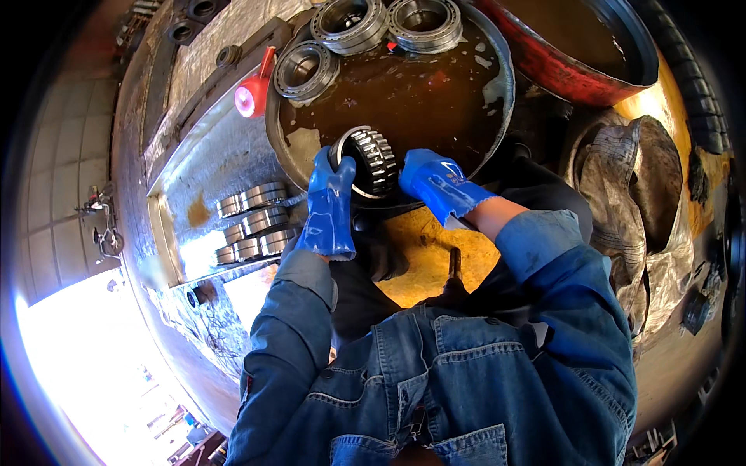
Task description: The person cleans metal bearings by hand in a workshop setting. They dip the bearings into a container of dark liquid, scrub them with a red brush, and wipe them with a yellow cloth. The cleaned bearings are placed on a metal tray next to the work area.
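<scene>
My left hand [328, 194], in a blue rubber glove, grips the left side of a shiny roller bearing [376, 161]. The bearing is tilted, with its rows of rollers showing on the right, above the near rim of a round pan [507, 85] of dark brown liquid. Close against the bearing's right side is my right hand [437, 183], also gloved in blue. Its fingers are curled closed, and whatever they hold is hidden. Three greasy bearings sit along the pan's far left edge: one bearing [305, 70], a second bearing [350, 25] and a third bearing [423, 23].
Left of the pan, a metal tray [221, 163] carries several clean bearing rings [256, 221] in rows. A red object with a round pink end [247, 99] stands between tray and pan. A red drum [536, 58] is at the far right, above a crumpled sack [622, 186].
</scene>
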`<state>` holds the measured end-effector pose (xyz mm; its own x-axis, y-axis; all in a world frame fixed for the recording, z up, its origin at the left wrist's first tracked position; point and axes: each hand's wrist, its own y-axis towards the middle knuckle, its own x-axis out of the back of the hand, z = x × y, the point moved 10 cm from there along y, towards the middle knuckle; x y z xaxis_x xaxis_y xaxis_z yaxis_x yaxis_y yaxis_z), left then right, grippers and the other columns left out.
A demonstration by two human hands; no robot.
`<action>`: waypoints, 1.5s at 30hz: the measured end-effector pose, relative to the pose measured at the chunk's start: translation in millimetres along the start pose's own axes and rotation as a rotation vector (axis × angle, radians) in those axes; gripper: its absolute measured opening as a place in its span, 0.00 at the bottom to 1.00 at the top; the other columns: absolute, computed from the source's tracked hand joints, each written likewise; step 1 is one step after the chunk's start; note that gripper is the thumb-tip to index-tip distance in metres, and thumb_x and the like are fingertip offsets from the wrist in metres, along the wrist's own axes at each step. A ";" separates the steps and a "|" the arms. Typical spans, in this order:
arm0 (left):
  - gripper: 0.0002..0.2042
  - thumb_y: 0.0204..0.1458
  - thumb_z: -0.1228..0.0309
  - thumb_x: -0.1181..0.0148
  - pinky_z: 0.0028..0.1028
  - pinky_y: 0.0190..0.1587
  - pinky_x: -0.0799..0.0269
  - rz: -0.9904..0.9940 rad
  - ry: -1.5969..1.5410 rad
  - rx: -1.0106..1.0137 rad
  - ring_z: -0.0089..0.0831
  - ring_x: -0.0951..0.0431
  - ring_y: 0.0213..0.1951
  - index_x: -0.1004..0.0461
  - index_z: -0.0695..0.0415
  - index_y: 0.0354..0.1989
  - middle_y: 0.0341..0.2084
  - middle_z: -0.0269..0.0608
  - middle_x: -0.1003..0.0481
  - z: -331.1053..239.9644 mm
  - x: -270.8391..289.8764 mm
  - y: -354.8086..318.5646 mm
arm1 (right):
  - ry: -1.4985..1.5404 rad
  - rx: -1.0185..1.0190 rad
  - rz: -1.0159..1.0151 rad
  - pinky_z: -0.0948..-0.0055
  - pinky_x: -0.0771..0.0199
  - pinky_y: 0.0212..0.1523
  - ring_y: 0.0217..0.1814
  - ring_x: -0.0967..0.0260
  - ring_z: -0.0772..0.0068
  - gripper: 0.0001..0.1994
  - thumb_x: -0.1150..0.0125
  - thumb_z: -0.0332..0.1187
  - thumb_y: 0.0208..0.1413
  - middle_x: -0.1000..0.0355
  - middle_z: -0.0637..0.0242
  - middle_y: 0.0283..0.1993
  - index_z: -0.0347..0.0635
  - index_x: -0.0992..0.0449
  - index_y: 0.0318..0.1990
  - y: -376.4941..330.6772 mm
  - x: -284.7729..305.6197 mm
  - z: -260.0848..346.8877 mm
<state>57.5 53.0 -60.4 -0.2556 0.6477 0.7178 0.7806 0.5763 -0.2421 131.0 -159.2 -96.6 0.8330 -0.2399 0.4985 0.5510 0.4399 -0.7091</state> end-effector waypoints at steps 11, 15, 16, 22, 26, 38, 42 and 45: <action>0.44 0.46 0.53 0.34 0.40 0.66 0.32 0.114 0.240 -0.027 0.53 0.25 0.63 0.38 0.67 0.70 0.59 0.65 0.26 -34.4 -4.8 14.3 | 0.406 0.307 0.046 0.64 0.23 0.51 0.49 0.22 0.63 0.19 0.30 0.36 0.54 0.18 0.55 0.47 0.44 0.18 0.53 73.5 -38.3 3.8; 0.25 0.60 0.57 0.35 0.30 0.50 0.23 0.297 -0.614 0.135 0.34 0.18 0.45 0.23 0.67 0.55 0.47 0.48 0.18 -20.9 -23.4 21.3 | 0.320 0.173 -0.002 0.66 0.24 0.50 0.47 0.23 0.69 0.16 0.29 0.35 0.53 0.17 0.59 0.45 0.44 0.16 0.49 112.8 -57.0 -23.5; 0.22 0.63 0.57 0.35 0.28 0.47 0.22 0.296 -0.798 0.205 0.30 0.17 0.43 0.21 0.66 0.53 0.45 0.45 0.17 -5.2 -23.3 21.3 | 0.188 0.227 -0.029 0.65 0.23 0.51 0.48 0.22 0.66 0.16 0.30 0.35 0.54 0.17 0.58 0.45 0.44 0.16 0.49 108.8 -56.8 -12.9; 0.23 0.61 0.58 0.34 0.29 0.49 0.22 0.391 -1.030 0.344 0.30 0.18 0.44 0.22 0.66 0.54 0.46 0.45 0.18 5.4 -30.3 18.4 | 0.024 0.215 0.009 0.62 0.22 0.53 0.54 0.20 0.49 0.17 0.37 0.32 0.55 0.18 0.51 0.50 0.45 0.17 0.53 36.8 -24.8 46.9; 0.23 0.60 0.58 0.33 0.29 0.50 0.22 0.408 -0.893 0.325 0.30 0.18 0.46 0.22 0.66 0.55 0.47 0.45 0.18 -0.3 -29.1 17.1 | 0.151 0.200 0.088 0.58 0.23 0.57 0.57 0.23 0.45 0.20 0.41 0.33 0.56 0.20 0.49 0.54 0.48 0.18 0.56 30.3 -34.1 48.0; 0.42 0.43 0.54 0.25 0.36 0.61 0.28 0.203 0.010 0.144 0.45 0.20 0.57 0.31 0.67 0.64 0.55 0.56 0.22 -18.6 -19.5 25.8 | 0.044 0.231 -0.279 0.54 0.26 0.63 0.61 0.25 0.44 0.30 0.39 0.54 0.58 0.22 0.45 0.57 0.39 0.20 0.57 9.7 66.9 27.6; 0.47 0.42 0.48 0.27 0.39 0.63 0.28 0.253 0.142 0.185 0.50 0.22 0.59 0.36 0.65 0.68 0.57 0.59 0.23 -35.9 -10.5 19.4 | -0.083 0.068 -0.555 0.55 0.24 0.59 0.59 0.24 0.44 0.31 0.33 0.55 0.53 0.22 0.48 0.57 0.38 0.19 0.54 46.5 138.2 -21.6; 0.47 0.42 0.46 0.29 0.41 0.62 0.28 0.353 0.200 0.171 0.52 0.22 0.58 0.35 0.62 0.68 0.56 0.59 0.23 -37.4 -12.8 21.6 | -0.176 0.029 -0.595 0.52 0.25 0.61 0.61 0.25 0.44 0.35 0.32 0.58 0.52 0.23 0.47 0.59 0.37 0.21 0.58 70.9 169.0 -11.8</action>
<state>99.0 38.5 -50.4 0.1383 0.7200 0.6800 0.6906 0.4220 -0.5873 311.5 -178.7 -68.5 0.3618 -0.3062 0.8805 0.9148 0.2985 -0.2721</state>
